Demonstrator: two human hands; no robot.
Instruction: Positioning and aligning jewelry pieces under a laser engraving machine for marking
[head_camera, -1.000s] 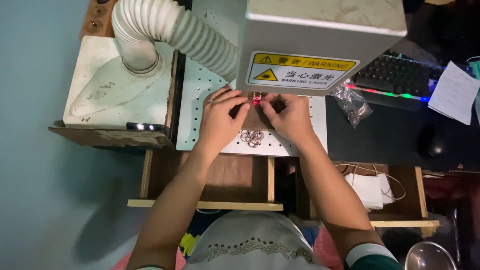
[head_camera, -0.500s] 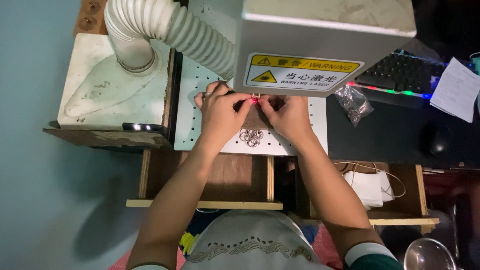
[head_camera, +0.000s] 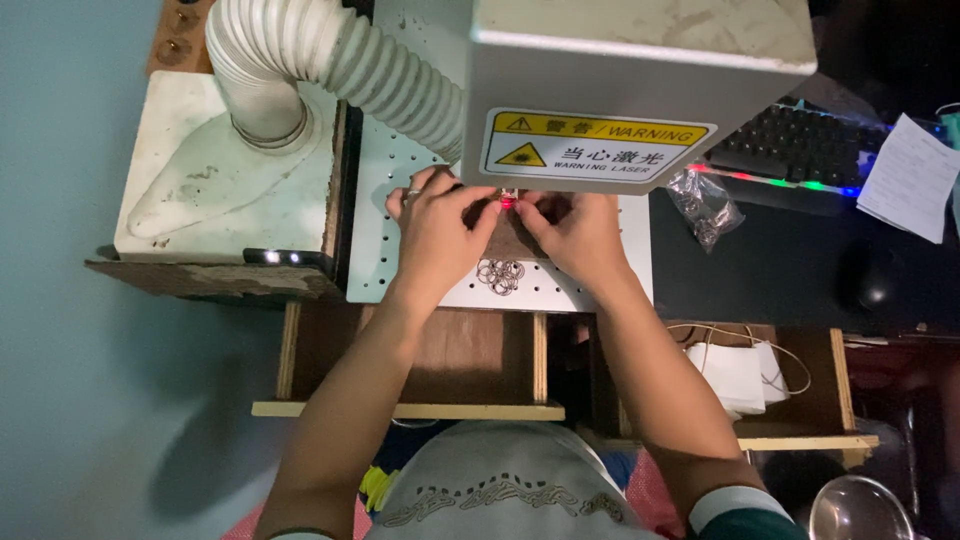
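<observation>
both hands, left hand (head_camera: 440, 225) and right hand (head_camera: 570, 228), pinch together on a small piece (head_camera: 507, 203) lit red under the grey machine head (head_camera: 640, 80), each grip clamped on it. a heap of thin metal rings (head_camera: 500, 275) lies on the perforated white worktop (head_camera: 400, 170), seemingly unprocessed; ribbed pale hose (head_camera: 340, 60) curves left.

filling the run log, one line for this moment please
left hand and right hand: pinch small red-lit part | under laser head | metal rings on white plate
</observation>
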